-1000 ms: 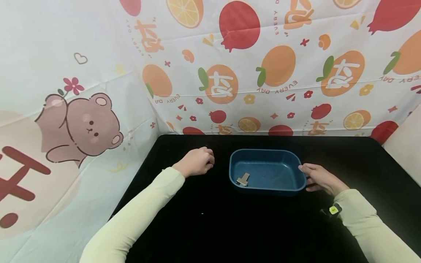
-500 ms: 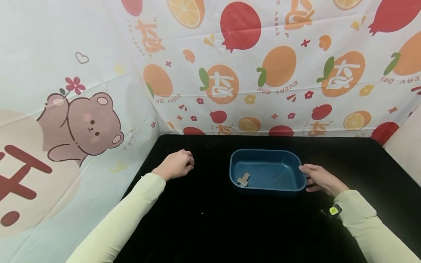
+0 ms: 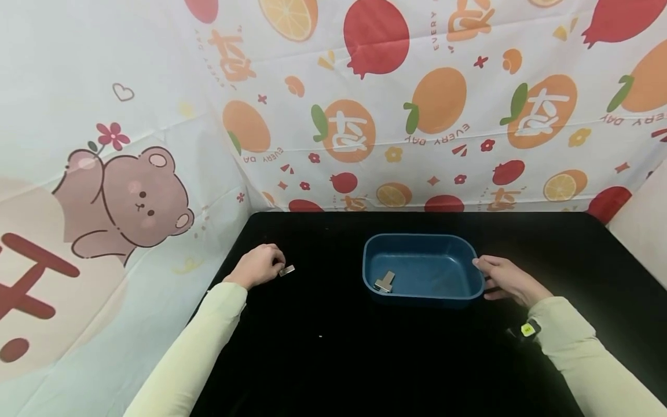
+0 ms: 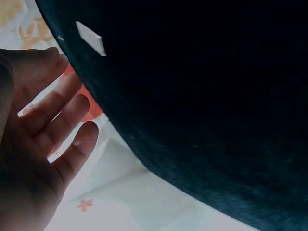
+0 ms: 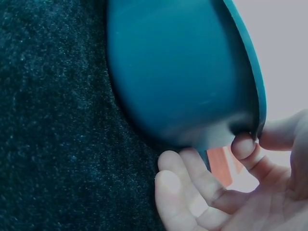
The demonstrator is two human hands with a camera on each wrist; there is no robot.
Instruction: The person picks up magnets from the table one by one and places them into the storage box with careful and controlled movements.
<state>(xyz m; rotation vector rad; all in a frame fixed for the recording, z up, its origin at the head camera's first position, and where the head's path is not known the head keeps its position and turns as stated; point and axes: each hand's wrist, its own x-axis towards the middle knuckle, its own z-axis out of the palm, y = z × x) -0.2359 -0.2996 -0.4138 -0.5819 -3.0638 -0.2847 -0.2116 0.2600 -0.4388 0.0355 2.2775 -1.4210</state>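
In the head view my left hand [image 3: 259, 265] is over the left part of the black table, a small flat silver metal piece [image 3: 287, 270] beside its fingertips. The left wrist view shows this piece [image 4: 91, 38] lying on the black cloth, apart from the relaxed fingers [image 4: 79, 144]. My right hand [image 3: 510, 281] pinches the right end of a blue rectangular plastic box [image 3: 424, 298]. In the right wrist view, thumb and fingers grip the rim of the box [image 5: 183, 72], other fingertips against its outer wall. Small silver metal pieces [image 3: 384, 282] lie overlapping in the box's near left corner.
The black cloth-covered table [image 3: 365, 359] has a tiny pale speck [image 3: 320, 336] near its middle. A fruit-print curtain [image 3: 396, 116] hangs behind the table, and a bear-print sheet [image 3: 146, 197] along its left side.
My left hand has moved left, away from the box, and the silver piece beside its fingertips now shows. My right hand and the box have stayed in place.
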